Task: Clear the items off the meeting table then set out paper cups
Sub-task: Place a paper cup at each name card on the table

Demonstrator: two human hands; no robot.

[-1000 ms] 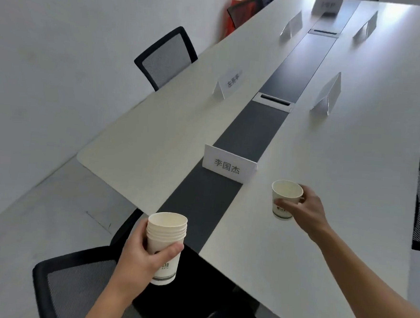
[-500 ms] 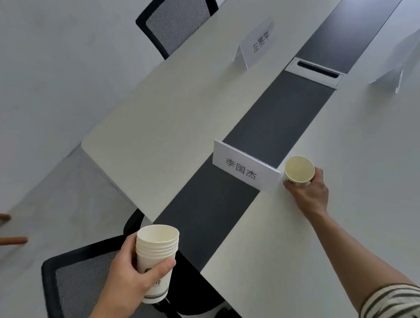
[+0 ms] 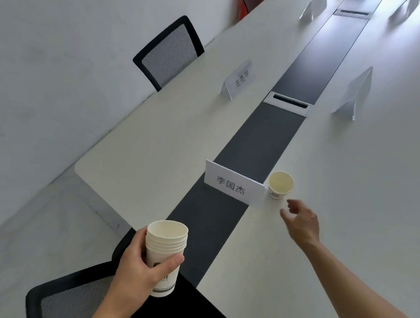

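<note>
A single white paper cup [image 3: 280, 185] stands upright on the long white meeting table [image 3: 363, 194], just right of the nearest name card [image 3: 232, 185]. My right hand [image 3: 301, 224] hovers a little in front of that cup, fingers apart and holding nothing. Off the table's near end, over a chair, my left hand [image 3: 138, 273] grips a stack of several nested paper cups [image 3: 164, 252].
A dark strip [image 3: 262, 147] with a cable box [image 3: 287, 106] runs down the table's middle. More name cards [image 3: 238, 82] [image 3: 355, 94] stand farther along. Black mesh chairs sit at the near end [image 3: 69, 303] and the left side [image 3: 169, 51]. A grey wall is on the left.
My right hand carried the single cup forward, set it beside the nearest name card, let go and drew back. The left hand kept holding the stack.
</note>
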